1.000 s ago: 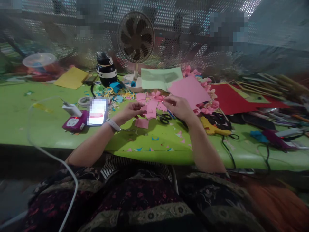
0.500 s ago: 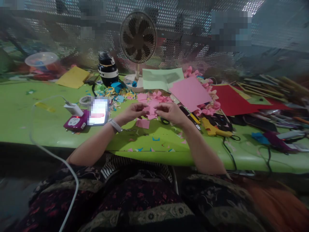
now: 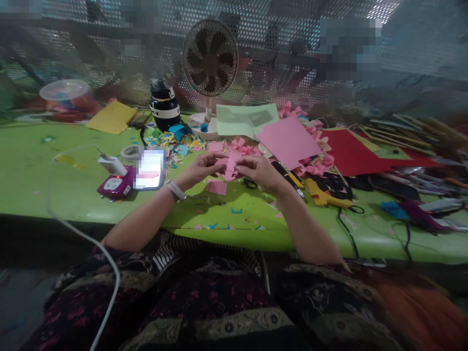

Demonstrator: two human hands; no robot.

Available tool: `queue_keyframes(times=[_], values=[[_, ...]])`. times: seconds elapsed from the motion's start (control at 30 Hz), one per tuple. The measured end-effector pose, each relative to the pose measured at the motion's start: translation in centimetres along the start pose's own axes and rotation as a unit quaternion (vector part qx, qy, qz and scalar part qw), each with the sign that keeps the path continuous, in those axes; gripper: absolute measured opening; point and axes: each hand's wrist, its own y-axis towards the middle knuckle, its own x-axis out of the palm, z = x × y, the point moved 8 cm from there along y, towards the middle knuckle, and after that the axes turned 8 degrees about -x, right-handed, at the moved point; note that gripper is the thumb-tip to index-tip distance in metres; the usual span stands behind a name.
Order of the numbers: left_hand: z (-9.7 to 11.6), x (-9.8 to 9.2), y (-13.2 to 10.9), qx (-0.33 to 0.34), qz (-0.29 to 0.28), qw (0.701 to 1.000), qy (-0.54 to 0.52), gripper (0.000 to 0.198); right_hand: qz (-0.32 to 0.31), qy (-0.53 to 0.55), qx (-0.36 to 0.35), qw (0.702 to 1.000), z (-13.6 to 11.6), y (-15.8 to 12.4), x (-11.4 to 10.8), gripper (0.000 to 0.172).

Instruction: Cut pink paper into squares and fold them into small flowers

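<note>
Between my two hands is a pink paper cutout (image 3: 230,166) with petal-like lobes, held just above the green table (image 3: 204,214). My left hand (image 3: 205,166) pinches its left side between thumb and fingers. From the right, my right hand (image 3: 256,170) pinches the opposite side. A small pink paper square (image 3: 217,187) lies below the cutout, near my left hand. Pink paper flowers (image 3: 241,145) lie just behind it. Partly under my right hand, the black handle loop (image 3: 250,183) of what may be scissors shows.
A lit phone (image 3: 149,168) and a purple power socket (image 3: 115,185) with a white charger are at left. Behind stand a fan (image 3: 210,58) and a black bottle (image 3: 164,107). Pink sheets (image 3: 290,141), a cutter knife (image 3: 288,179) and a yellow glue gun (image 3: 323,194) lie to the right.
The pink cutout has turned slightly and its lobes look more spread between my fingers. Both hands stay in nearly the same place.
</note>
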Motion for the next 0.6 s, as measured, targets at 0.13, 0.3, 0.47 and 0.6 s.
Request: queue_keyframes(times=[0.13, 0.3, 0.47, 0.6], values=[[0.13, 0.07, 0.03, 0.0, -0.008, 1.0, -0.017, 0.038, -0.008, 0.016, 0.01, 1.0, 0.03, 0.0, 0.19, 0.025], [0.28, 0.22, -0.05, -0.003, -0.015, 0.999, -0.035, 0.036, -0.016, 0.007, 0.003, 1.0, -0.26, -0.17, 0.22, 0.024], [0.14, 0.16, -0.01, -0.004, -0.012, 1.0, -0.021, 0.037, -0.017, -0.027, -0.018, 0.999, -0.54, -0.1, 0.12, 0.022], [0.11, 0.1, 0.03, 0.008, -0.01, 1.0, -0.007, 0.039, -0.014, -0.026, -0.02, 0.999, -0.69, -0.05, 0.14, 0.019]])
